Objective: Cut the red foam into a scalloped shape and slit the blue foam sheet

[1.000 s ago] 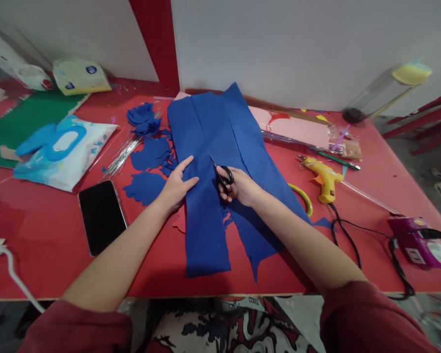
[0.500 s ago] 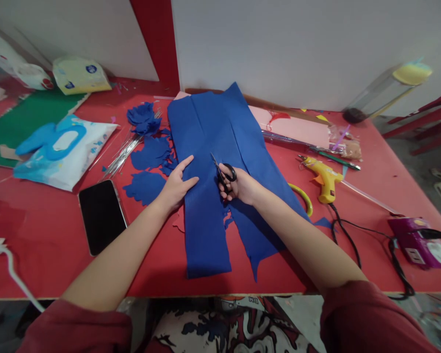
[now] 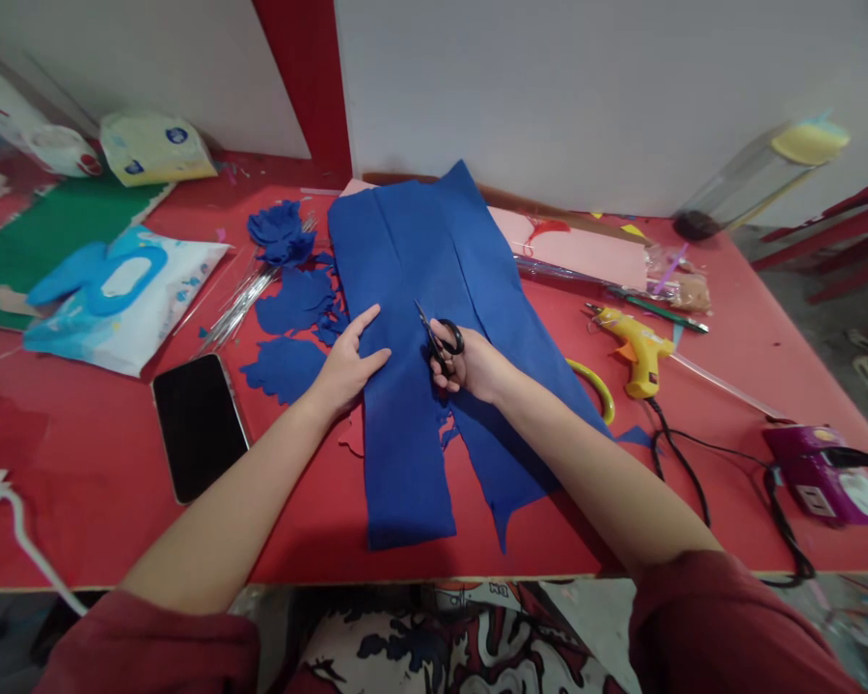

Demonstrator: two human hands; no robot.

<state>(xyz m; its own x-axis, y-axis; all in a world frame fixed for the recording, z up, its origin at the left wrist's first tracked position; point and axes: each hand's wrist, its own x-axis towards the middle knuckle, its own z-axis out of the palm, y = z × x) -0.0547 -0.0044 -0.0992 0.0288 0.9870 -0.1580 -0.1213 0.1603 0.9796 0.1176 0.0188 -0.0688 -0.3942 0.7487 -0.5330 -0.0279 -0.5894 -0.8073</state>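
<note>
A large blue sheet (image 3: 412, 241), which looks like felt or thick paper, lies on the red table (image 3: 304, 540), with a slit cut up from its near edge. My right hand (image 3: 463, 361) grips black-handled scissors (image 3: 445, 342) over the middle of the sheet, blades pointing away from me. Resting at the sheet's left edge, my left hand (image 3: 351, 361) has its thumb and index finger spread. Beside it lie blue cut-out shapes (image 3: 285, 369) with wavy edges. A blue layered flower (image 3: 282, 233) sits behind them, near a bundle of silvery stems (image 3: 238, 306).
Left are a phone (image 3: 199, 424), a wipes pack (image 3: 126, 299) and a green mat (image 3: 50, 231). Right are a yellow glue gun (image 3: 640, 352) with its cord, a yellow ring-shaped handle (image 3: 597, 390), a green-and-black cutter (image 3: 658, 308) and a purple box (image 3: 825, 472). A wall stands behind.
Hands, scissors and sheet hold nearly the same position. Only a very slight shift of the whole view shows.
</note>
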